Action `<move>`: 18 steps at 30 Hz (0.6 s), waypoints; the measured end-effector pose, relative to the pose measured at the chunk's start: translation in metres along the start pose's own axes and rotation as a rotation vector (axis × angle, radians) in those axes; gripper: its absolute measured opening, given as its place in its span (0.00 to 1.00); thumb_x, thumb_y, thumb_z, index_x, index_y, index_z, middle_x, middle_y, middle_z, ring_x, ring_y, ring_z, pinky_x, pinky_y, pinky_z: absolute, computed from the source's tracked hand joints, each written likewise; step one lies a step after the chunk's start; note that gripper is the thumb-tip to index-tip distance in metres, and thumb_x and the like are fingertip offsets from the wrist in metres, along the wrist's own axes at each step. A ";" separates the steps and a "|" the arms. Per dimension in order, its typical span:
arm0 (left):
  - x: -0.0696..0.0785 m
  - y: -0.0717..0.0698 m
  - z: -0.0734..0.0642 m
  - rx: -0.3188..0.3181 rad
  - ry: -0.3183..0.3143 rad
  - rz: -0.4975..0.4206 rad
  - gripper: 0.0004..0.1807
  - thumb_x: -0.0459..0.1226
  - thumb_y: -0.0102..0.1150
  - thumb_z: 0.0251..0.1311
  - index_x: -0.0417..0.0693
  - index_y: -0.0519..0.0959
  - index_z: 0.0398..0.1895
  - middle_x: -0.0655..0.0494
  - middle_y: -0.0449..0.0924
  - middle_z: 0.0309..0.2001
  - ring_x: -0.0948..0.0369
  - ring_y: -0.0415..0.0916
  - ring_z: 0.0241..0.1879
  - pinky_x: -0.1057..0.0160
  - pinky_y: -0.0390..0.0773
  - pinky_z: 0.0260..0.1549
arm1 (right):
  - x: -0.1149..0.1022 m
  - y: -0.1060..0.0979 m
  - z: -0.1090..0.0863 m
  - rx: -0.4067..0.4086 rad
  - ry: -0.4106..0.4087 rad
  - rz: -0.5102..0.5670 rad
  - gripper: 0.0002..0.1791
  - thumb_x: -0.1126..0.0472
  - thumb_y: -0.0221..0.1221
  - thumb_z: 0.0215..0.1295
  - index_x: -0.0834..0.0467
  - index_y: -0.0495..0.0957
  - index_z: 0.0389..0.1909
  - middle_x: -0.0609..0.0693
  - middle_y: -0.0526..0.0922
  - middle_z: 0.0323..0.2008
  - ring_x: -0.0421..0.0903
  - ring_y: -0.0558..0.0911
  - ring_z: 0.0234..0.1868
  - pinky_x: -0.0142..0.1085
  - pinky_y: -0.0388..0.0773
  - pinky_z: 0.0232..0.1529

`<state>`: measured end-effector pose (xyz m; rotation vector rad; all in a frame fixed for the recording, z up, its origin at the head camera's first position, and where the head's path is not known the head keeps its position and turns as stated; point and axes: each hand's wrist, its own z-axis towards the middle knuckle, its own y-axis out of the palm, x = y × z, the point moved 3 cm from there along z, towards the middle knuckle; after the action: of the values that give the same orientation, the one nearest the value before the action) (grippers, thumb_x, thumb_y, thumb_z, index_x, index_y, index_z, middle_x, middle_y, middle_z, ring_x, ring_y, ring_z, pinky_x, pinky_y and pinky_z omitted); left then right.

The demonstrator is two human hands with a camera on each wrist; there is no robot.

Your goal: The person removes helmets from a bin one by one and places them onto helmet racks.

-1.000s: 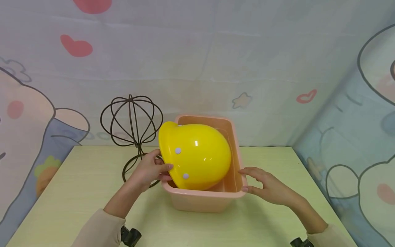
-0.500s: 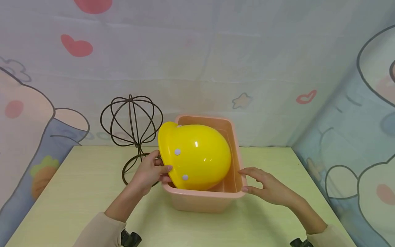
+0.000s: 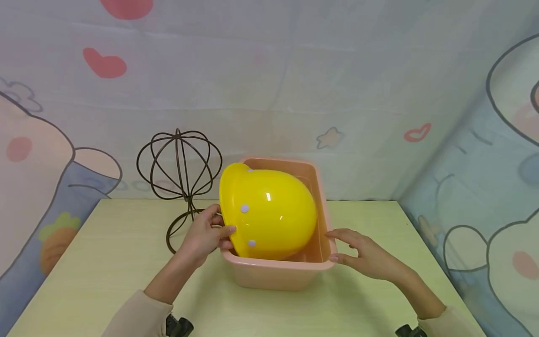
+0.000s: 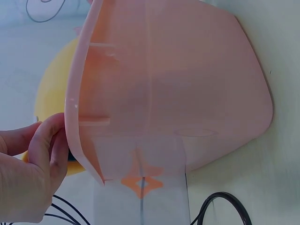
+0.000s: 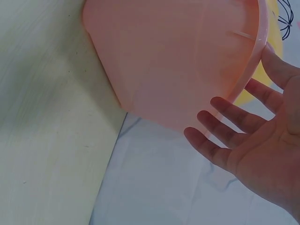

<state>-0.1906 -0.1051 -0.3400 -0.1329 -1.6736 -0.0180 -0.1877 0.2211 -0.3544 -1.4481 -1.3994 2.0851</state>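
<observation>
A glossy yellow hard hat [image 3: 273, 210] lies tilted on its side in a pink plastic basin [image 3: 282, 276], its brim toward the left. My left hand [image 3: 206, 234] pinches the brim at the basin's left rim, thumb on the outer face and fingers behind it. In the left wrist view the left hand [image 4: 35, 168] is right at the basin's rim, the hat [image 4: 54, 93] partly hidden behind the wall. My right hand [image 3: 364, 255] touches the basin's right rim with thumb and fingertips. The right wrist view shows that right hand [image 5: 262, 126] with fingers spread and extended along the basin's outside.
A dark wire stand [image 3: 185, 178] with a globe-shaped top and ring base stands left of the basin, partly behind my left hand. The pale wooden table [image 3: 118, 262] ends at a printed cloth backdrop [image 3: 269, 93] behind and at both sides.
The hard hat has turned slightly within the basin, its brim shifting a little right and upward at the top. Both hands stay in nearly the same place.
</observation>
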 end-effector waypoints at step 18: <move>0.022 -0.007 -0.010 0.042 0.079 -0.035 0.19 0.24 0.56 0.56 0.36 0.67 0.51 0.41 0.76 0.40 0.56 0.79 0.31 0.63 0.82 0.29 | -0.001 0.000 0.001 -0.010 -0.023 0.027 0.29 0.49 0.56 0.62 0.59 0.67 0.60 0.56 0.68 0.60 0.58 0.67 0.59 0.55 0.72 0.49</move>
<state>-0.1840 -0.1114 -0.3165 -0.0700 -1.5966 -0.0148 -0.1875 0.2197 -0.3538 -1.4599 -1.4076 2.1204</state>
